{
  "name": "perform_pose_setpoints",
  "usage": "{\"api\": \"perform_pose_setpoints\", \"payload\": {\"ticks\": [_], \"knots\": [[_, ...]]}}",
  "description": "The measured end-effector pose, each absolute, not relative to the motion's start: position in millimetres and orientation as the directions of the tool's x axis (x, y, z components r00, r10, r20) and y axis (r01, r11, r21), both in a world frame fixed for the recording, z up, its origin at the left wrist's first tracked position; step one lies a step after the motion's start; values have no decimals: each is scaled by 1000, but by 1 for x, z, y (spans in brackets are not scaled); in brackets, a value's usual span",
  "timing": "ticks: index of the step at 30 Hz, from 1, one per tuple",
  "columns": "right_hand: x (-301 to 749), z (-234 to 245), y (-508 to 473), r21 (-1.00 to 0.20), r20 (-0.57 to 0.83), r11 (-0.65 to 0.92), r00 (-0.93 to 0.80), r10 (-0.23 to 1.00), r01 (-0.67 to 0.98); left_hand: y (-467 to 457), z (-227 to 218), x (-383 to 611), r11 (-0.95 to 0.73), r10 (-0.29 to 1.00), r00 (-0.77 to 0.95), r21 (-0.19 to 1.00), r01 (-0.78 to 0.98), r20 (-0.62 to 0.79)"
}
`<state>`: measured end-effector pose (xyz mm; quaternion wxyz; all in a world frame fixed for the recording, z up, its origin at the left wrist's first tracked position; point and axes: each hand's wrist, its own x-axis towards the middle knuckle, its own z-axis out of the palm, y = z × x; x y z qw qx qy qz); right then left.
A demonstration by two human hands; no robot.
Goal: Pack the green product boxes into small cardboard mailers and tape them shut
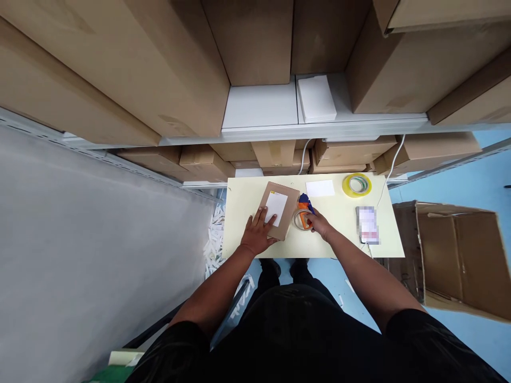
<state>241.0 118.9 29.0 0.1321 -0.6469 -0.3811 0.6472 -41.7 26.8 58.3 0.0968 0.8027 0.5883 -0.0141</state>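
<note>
A flat brown cardboard parcel (286,198) with a white label (276,207) lies on the small pale yellow table (243,213). My left hand (257,233) rests flat on the parcel's near left part, fingers spread. To the right of the parcel, my right hand (319,223) grips an orange and blue tape dispenser (304,211) that stands on the table against the parcel's right edge.
A white card (320,188), a yellow tape roll (356,184) and a blurred phone-like item (367,224) lie on the table. Cardboard boxes fill the shelves behind. An open carton (459,255) stands at the right. White paper scraps (213,234) litter the floor on the left.
</note>
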Motion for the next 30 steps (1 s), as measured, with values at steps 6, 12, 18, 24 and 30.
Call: {"api": "perform_pose_setpoints", "payload": {"ticks": [6,12,18,24,30], "knots": [[245,29,117,-682,-719,-652,-139,681,331,27,60,-40,-277,943,296,132,952,-155],[260,32,84,-648,-755,-680,-168,634,343,27,64,-40,-252,942,275,136,958,-192],[279,44,52,-639,-753,-654,-158,639,405,28,65,-43,-291,926,321,167,942,-198],[282,35,-31,-696,-717,-669,-289,634,260,29,66,-31,-226,947,251,137,964,-200],[279,24,-70,-715,-691,-661,-372,620,227,29,64,-22,-198,950,221,125,972,-219]]}}
